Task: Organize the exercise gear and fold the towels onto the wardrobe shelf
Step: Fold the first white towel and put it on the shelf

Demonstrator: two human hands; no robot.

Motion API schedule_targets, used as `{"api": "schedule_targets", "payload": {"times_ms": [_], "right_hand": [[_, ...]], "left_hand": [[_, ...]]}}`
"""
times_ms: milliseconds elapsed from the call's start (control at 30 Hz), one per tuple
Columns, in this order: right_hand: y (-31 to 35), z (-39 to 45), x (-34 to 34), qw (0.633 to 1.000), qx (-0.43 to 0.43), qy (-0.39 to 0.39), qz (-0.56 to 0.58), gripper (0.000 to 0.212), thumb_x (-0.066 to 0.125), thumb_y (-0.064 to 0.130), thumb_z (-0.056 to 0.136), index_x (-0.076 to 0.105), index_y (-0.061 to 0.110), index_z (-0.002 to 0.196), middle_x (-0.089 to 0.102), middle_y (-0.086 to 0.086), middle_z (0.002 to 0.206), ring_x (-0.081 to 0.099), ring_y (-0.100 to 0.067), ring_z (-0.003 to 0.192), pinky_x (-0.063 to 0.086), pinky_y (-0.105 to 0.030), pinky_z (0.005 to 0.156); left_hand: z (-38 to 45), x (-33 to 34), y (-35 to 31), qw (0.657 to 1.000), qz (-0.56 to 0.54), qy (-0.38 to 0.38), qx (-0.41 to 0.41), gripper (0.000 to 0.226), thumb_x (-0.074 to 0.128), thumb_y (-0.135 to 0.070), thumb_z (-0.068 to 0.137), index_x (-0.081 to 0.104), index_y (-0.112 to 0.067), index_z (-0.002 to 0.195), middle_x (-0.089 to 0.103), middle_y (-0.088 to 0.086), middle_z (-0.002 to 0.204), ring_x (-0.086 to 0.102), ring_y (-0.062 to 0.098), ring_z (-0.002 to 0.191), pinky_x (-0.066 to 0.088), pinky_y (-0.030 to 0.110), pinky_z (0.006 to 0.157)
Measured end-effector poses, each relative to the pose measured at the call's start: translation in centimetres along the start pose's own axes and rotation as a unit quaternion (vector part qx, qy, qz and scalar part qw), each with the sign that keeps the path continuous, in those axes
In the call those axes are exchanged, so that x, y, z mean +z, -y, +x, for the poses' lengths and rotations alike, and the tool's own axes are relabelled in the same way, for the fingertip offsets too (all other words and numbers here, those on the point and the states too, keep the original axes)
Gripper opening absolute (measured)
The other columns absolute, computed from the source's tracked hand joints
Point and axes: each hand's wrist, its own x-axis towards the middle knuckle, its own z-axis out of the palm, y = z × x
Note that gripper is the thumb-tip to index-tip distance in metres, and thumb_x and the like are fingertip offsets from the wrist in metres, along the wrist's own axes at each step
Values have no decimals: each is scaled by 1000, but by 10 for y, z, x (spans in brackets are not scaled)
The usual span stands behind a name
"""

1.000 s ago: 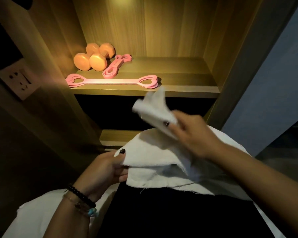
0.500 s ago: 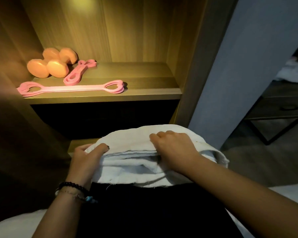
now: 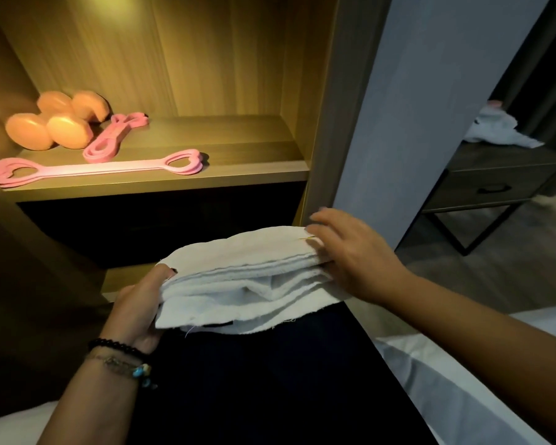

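Holding a folded white cloth towel in front of the wardrobe, the left hand grips the towel's left end, thumb on top and fingers curled beneath the stacked layers. The right hand rests at the towel's right end with fingers nearly straight and loosely spread, fingertips touching the upper layer; it does not close round the cloth. The towel lies roughly level, several layers showing along its near edge, above the person's dark lap and below the lit wooden wardrobe shelf. On that shelf, at its left, lie two orange dumbbells side by side. Just to their right a folded pink resistance band lies at an angle. Along the shelf's front edge a long pink band with heart-shaped loop handles lies stretched flat. Well apart to the right, a crumpled white cloth sits on a dark bedside table with a drawer. Beaded bracelets circle the left wrist.
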Motion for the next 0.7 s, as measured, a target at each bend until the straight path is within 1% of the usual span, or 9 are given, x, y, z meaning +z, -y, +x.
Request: {"api": "schedule_targets", "payload": {"times_ms": [67, 133, 267, 333, 433, 533, 600, 667, 700], "right_hand": [[12, -6, 3, 986, -148, -69, 18, 16, 62, 13, 90, 69, 0, 97, 65, -21, 107, 58, -31, 98, 47, -37, 82], [18, -11, 8, 972, -231, -21, 41, 19, 55, 14, 94, 70, 3, 91, 66, -16, 95, 59, -26, 86, 51, -34, 74], [6, -10, 16, 984, -170, 41, -18, 19, 63, 14, 89, 69, 3, 104, 67, -16, 104, 64, -28, 89, 55, -40, 76], [2, -9, 19, 993, -106, 46, -19, 34, 74, 16, 82, 66, 4, 114, 67, -14, 108, 64, -27, 92, 56, -41, 80], [5, -11, 23, 997, -49, 63, 6, 36, 78, 14, 76, 67, 9, 110, 68, -9, 97, 64, -27, 84, 53, -41, 77], [0, -6, 16, 994, -77, 67, 35, 23, 80, 9, 70, 67, 10, 89, 67, -7, 91, 61, -27, 81, 52, -42, 75], [-9, -3, 8, 989, -132, 47, 54, 8, 67, 7, 79, 67, 6, 87, 65, -9, 91, 58, -25, 82, 50, -37, 77], [-13, -5, 0, 981, -179, 21, 68, 16, 53, 10, 91, 68, 4, 89, 62, -9, 89, 54, -22, 83, 46, -32, 78], [-12, -8, -3, 978, -195, 20, 73, 20, 50, 11, 94, 68, 4, 90, 61, -9, 88, 53, -21, 82, 45, -31, 76]], "left_hand": [[1, 1, -3, 1000, -20, -9, 1, 22, 55, -9, 89, 53, -6, 67, 58, 9, 60, 59, 19, 45, 49, 23, 42], [3, 1, -6, 1000, -27, -5, 5, 23, 54, -9, 90, 51, -6, 66, 58, 4, 50, 58, 16, 40, 47, 21, 39], [5, 3, -7, 1000, 0, -1, 2, 22, 53, -7, 87, 49, -7, 66, 55, 1, 45, 56, 14, 35, 44, 19, 36], [7, 4, -7, 1000, 29, -2, 1, 17, 54, -10, 85, 52, -5, 69, 57, 4, 51, 58, 16, 37, 45, 21, 37], [9, 3, -9, 998, 57, 5, -3, 17, 54, -12, 85, 53, -6, 69, 55, 3, 50, 57, 18, 38, 45, 24, 37], [11, -4, -12, 997, 75, 10, 7, 20, 55, -9, 85, 53, -6, 66, 54, 5, 54, 56, 24, 47, 45, 26, 43], [17, -19, -16, 997, 77, 0, 17, 26, 54, -3, 86, 53, -7, 61, 51, 4, 54, 49, 21, 49, 41, 23, 46], [24, -37, -17, 999, 51, 14, 12, 24, 52, 1, 88, 56, -6, 65, 50, 10, 63, 48, 20, 56, 40, 23, 52], [25, -43, -17, 999, 44, 24, -5, 12, 53, -1, 88, 60, -3, 79, 51, 13, 77, 49, 23, 68, 41, 29, 60]]}}
